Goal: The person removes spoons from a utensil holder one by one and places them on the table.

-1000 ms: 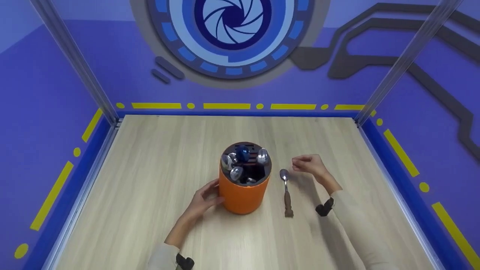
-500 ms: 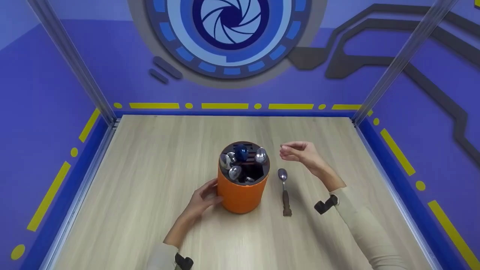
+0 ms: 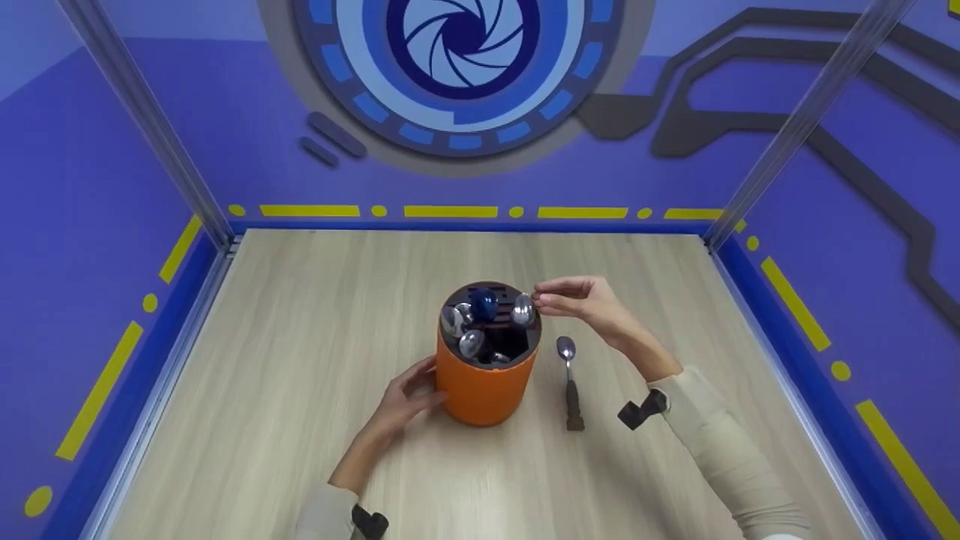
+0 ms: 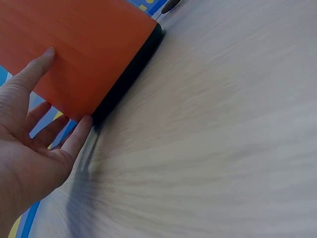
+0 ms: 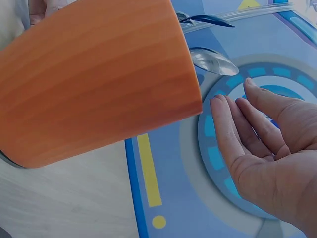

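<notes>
Left hand (image 3: 401,405) rests on orange holder's (image 3: 487,394) left side, fingers loosely extended. Right hand (image 3: 596,306) just right of holder's top, fingers parted, nothing in them from over here. Silver spoon (image 3: 523,310) pokes up by holder's right rim; imo brace holder, pinch bowl gently.

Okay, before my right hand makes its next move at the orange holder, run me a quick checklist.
1. Orange holder standing upright on the table: ok.
2. Left hand touching the holder's side: ok.
3. Right hand free: ok, it holds nothing.
4. Silver spoon at the holder's right rim gripped: not ok, the hand is right beside it, thumb and fingers apart.
5. That spoon free to slide out: cannot tell, its lower part is hidden inside.
6. Brown-handled spoon out of the right hand's way: ok, it lies on the table, nearer the person.
</notes>
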